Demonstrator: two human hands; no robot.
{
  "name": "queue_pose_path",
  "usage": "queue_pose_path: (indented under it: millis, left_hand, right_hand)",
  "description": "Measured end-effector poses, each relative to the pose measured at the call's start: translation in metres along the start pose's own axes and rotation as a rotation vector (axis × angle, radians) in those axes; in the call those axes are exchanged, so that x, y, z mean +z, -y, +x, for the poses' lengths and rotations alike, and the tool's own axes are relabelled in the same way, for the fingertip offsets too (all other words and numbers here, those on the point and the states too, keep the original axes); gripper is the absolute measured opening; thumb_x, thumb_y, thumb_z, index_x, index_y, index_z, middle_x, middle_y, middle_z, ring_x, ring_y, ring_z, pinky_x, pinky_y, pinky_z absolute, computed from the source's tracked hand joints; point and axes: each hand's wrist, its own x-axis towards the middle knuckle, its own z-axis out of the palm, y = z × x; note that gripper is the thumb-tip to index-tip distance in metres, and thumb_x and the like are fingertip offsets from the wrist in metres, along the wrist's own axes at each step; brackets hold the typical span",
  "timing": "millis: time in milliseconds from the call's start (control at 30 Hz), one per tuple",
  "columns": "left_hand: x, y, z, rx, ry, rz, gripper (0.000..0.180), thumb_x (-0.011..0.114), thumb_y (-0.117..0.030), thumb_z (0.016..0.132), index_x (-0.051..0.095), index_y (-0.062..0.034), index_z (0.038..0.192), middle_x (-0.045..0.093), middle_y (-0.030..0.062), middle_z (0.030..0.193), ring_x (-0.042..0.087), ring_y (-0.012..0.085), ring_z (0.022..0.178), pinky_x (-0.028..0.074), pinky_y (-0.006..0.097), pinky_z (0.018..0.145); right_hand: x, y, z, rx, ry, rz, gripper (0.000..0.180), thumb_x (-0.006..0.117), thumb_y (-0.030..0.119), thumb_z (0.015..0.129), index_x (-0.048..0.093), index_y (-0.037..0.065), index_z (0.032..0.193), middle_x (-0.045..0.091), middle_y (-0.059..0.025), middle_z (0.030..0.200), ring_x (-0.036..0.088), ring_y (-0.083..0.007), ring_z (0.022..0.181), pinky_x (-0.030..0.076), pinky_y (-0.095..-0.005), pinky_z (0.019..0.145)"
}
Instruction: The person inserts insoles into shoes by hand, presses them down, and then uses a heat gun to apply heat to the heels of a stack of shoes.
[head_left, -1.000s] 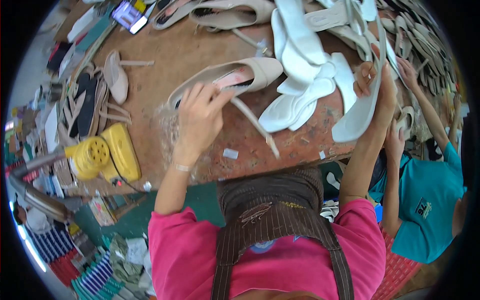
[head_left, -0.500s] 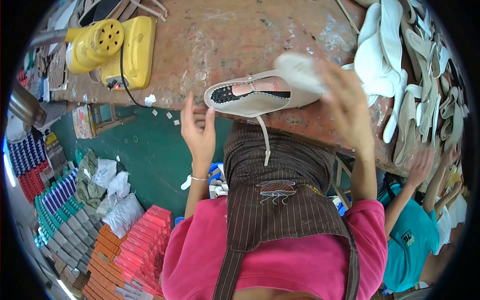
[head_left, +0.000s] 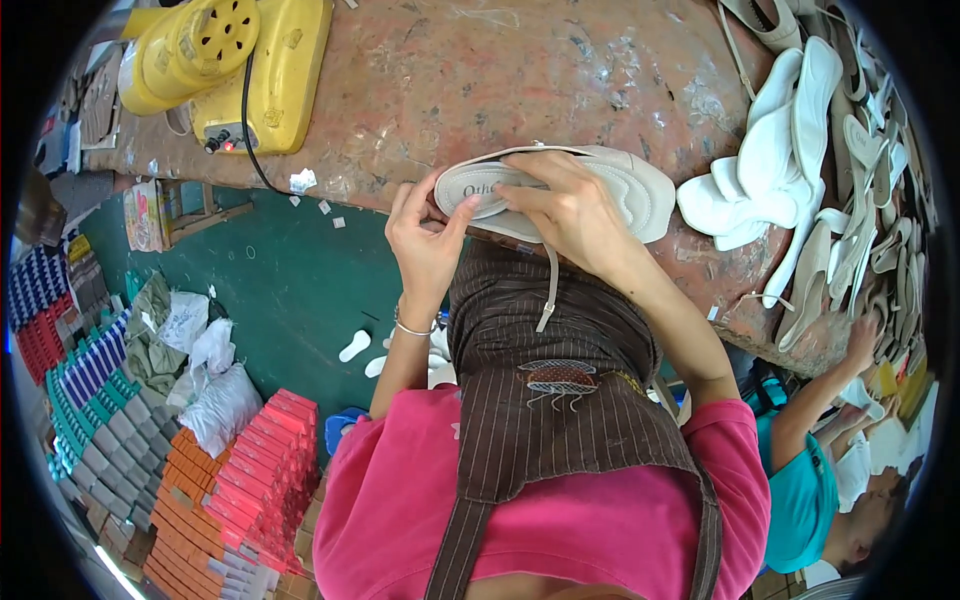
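At the near edge of the workbench, a beige shoe [head_left: 657, 205] lies with its heel end to the left. A pale padded insole [head_left: 466, 188] sits in it, dark print on its heel part. My left hand [head_left: 425, 240] closes round the heel end, thumb at the insole's edge. From the right, my right hand [head_left: 575, 212] reaches over the shoe, bent fingers pressed on the insole's middle. Those fingers cover part of the insole. A thin beige strap [head_left: 551, 290] with a small buckle dangles from the shoe over the bench edge.
White insoles [head_left: 770, 165] are piled right of the shoe, with several beige shoes [head_left: 850, 230] beyond. A yellow machine [head_left: 285, 80] with a black cord stands at the left. Stacked pink boxes [head_left: 265, 470] rise from the floor. A co-worker in teal [head_left: 800, 490] works at the right.
My right hand has brought the blurred white insole down into the shoe. My left hand, formerly beside the heel with fingers apart, now grips it. The view has shifted slightly.
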Motion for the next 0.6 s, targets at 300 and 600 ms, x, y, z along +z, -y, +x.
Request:
queue_pose_path:
  millis: [300, 600]
  left_hand:
    - [0.006, 0.004, 0.008, -0.251, -0.099, -0.246, 0.018, 0.074, -0.003, 0.084, 0.07, 0.0049, 0.1, 0.059, 0.0022, 0.079, 0.055, 0.0044, 0.057, 0.047, 0.021, 0.044]
    - [0.007, -0.001, 0.015, -0.205, -0.076, -0.104, 0.007, 0.063, -0.001, 0.091, 0.067, 0.0046, 0.092, 0.063, 0.004, 0.069, 0.057, 0.0063, 0.051, 0.049, 0.023, 0.04]
  right_hand:
    - [0.007, 0.006, 0.003, -0.048, 0.127, -0.176, 0.03, 0.063, 0.006, 0.074, 0.071, 0.0, 0.103, 0.062, -0.0163, 0.121, 0.059, -0.0313, 0.115, 0.049, -0.0403, 0.097]
    - [0.008, 0.01, 0.009, -0.13, 0.376, -0.22, 0.042, 0.063, 0.013, 0.079, 0.067, 0.009, 0.121, 0.06, -0.0098, 0.134, 0.051, -0.024, 0.13, 0.039, -0.0391, 0.112]
